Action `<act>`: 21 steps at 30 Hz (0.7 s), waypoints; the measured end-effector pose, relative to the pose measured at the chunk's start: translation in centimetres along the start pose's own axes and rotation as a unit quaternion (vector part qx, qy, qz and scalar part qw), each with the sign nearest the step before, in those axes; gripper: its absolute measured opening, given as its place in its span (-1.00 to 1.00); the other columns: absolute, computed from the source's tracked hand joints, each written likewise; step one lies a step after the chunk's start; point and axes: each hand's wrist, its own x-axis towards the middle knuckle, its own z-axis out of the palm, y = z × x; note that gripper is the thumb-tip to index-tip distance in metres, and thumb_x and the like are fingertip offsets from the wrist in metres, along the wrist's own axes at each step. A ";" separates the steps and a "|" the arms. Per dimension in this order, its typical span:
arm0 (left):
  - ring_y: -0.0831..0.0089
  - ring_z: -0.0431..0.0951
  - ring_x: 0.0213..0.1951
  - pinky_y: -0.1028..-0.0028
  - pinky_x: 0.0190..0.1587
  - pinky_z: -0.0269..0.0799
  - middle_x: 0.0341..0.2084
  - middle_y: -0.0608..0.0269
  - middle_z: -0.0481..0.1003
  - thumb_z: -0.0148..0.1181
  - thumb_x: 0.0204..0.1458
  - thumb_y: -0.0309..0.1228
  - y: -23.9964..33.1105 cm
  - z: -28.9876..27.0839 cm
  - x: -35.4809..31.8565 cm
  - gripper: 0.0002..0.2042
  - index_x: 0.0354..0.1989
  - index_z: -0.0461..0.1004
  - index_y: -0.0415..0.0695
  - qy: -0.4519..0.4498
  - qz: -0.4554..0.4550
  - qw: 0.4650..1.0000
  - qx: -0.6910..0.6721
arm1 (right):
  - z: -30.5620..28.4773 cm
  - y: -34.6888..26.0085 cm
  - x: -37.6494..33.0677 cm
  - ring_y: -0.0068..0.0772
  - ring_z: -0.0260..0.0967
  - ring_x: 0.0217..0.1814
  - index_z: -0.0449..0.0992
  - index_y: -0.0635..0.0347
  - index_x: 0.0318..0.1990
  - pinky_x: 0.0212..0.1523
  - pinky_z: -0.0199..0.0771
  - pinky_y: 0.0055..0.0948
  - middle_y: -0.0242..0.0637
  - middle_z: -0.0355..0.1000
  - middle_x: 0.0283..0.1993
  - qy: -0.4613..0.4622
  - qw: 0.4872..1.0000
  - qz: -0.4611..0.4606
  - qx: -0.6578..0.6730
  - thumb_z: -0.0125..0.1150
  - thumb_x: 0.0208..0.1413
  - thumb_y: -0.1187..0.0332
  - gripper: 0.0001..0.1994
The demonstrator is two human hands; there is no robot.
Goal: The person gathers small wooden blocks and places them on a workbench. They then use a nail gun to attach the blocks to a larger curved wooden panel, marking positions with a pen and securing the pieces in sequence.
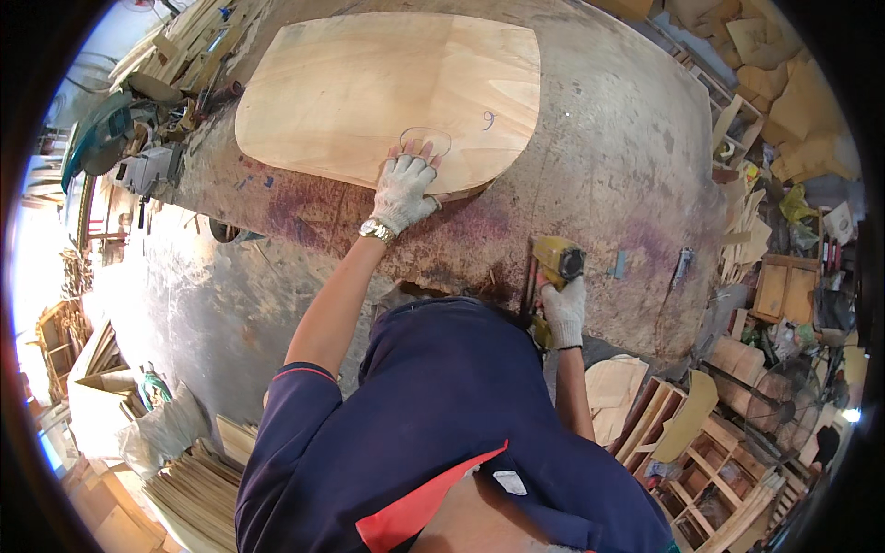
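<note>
A pale, rounded plywood panel (350, 92) lies on the worn workbench (627, 147), with pencil or pen marks near its front edge. My left hand (407, 184), in a white work glove with bare fingertips, rests on the panel's front edge with its fingers stretched forward. In my gloved right hand (562, 313) is a yellow and black nail gun (556, 258), held by its handle close to the bench's near edge. The nail gun is apart from the panel. My right fingers are partly hidden behind the tool.
A blue-green power saw (101, 138) stands at the left end of the bench. Small metal pieces (682, 265) lie on the bench at right. Stacked boards (189, 498), wooden frames (719, 475) and a fan (784, 405) crowd the floor on both sides.
</note>
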 end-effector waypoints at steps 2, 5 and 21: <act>0.00 0.20 0.47 -0.08 0.50 0.05 0.44 0.18 0.30 0.48 -0.12 0.02 0.0 -0.1 -0.1 -0.24 0.30 0.46 -0.02 0.004 0.001 1.000 -0.006 | 1.2 -2.6 -0.4 -0.39 0.52 -0.55 0.50 0.33 0.02 -0.52 0.53 -0.30 -0.16 0.62 -0.31 -0.039 0.998 -0.051 0.007 0.46 0.10 0.36 -0.61; 0.01 0.20 0.47 -0.08 0.50 0.05 0.43 0.18 0.31 0.48 -0.12 0.01 -0.2 -0.2 0.0 -0.24 0.30 0.45 -0.02 0.015 0.007 1.000 -0.023 | 2.4 -7.3 -0.1 -0.39 0.51 -0.57 0.47 0.31 0.05 -0.54 0.52 -0.32 -0.16 0.61 -0.31 -0.088 0.991 -0.090 -0.035 0.45 0.11 0.36 -0.60; 0.10 0.17 0.50 0.00 0.54 -0.03 0.45 0.26 0.30 0.42 -0.06 0.06 -0.6 0.8 -0.3 -0.24 0.33 0.43 0.01 0.045 0.010 0.997 -0.066 | 5.0 -21.1 -0.3 -0.44 0.45 -0.62 0.41 0.29 0.12 -0.53 0.51 -0.36 -0.22 0.56 -0.29 -0.218 0.952 -0.140 -0.161 0.23 0.21 0.27 -0.60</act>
